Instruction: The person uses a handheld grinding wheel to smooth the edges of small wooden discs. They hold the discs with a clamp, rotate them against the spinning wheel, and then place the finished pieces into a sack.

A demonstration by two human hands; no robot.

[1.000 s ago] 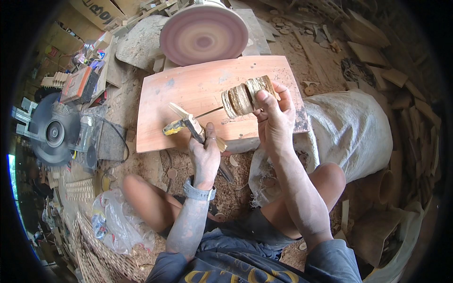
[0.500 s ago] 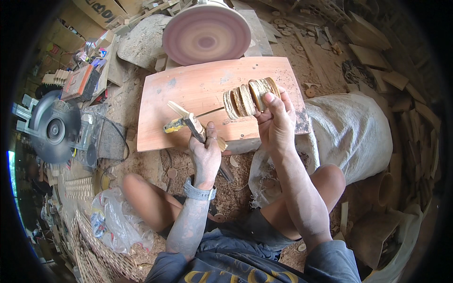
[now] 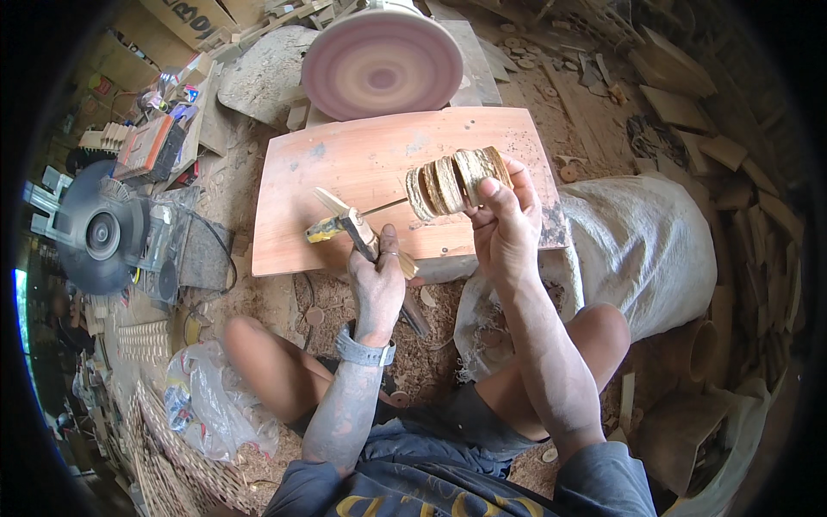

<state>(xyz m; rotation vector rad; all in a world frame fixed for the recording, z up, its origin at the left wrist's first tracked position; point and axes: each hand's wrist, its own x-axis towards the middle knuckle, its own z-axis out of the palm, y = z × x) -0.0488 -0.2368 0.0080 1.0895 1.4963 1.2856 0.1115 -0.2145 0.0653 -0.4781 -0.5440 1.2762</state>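
Note:
My left hand [image 3: 377, 289] is closed around a wooden-handled tool [image 3: 360, 231] with a yellow end and a thin metal rod [image 3: 385, 206] jutting to the right. On the rod's far end sits a stack of rough-edged wooden discs [image 3: 448, 183], with narrow gaps between some of them. The thumb and fingers of my right hand [image 3: 510, 226] grip the right end of that stack. Both hands hold these things above the near half of a pinkish wooden board [image 3: 319, 159]. Where the rod ends inside the discs is hidden.
Beyond the board stands a large round sanding disc [image 3: 382, 77]. A circular blade machine [image 3: 102, 233] is at the left, near an orange box [image 3: 145, 148]. A white sack [image 3: 642, 241] bulges at the right. Wood scraps [image 3: 676, 108] and shavings litter the ground.
The wooden discs show a different, paler part of their edges, as if turned on the rod. Both hands keep their grips and hardly move. The view has shifted slightly.

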